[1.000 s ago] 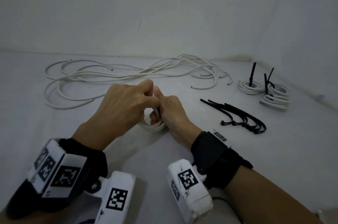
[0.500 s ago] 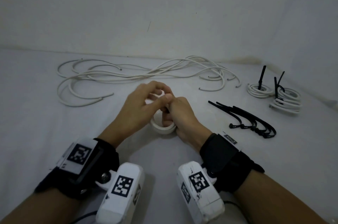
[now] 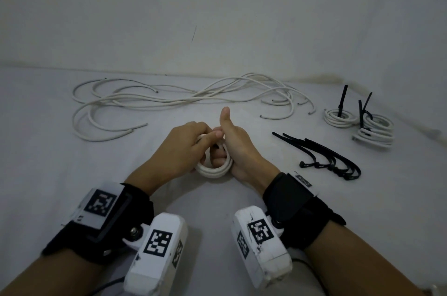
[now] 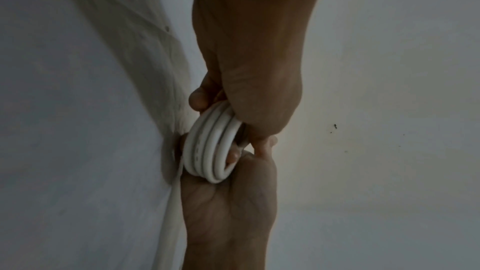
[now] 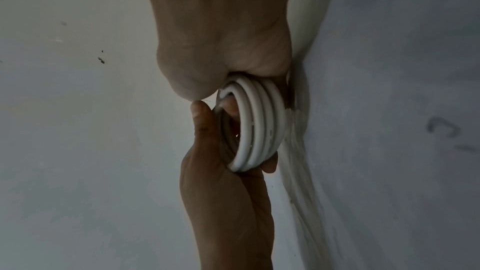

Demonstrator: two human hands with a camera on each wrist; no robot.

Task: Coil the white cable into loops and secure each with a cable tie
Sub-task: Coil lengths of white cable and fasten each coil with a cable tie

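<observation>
Head view: at centre frame, the left hand [image 3: 183,148] and right hand [image 3: 238,148] meet around a small white cable coil [image 3: 214,170] resting on the table [image 3: 48,162], both clamped on it. Loose black cable ties [image 3: 324,155] lie to the right, nearer the right hand.

Left wrist view: the coil [image 4: 213,147] stands on edge at centre, fingers [image 4: 198,100] curled round it.

Right wrist view: the same coil [image 5: 259,124], about four turns, is pinched between both hands.

both hands [image 3: 212,148] meet, fingers seemingly curled, right thumb raised.
</observation>
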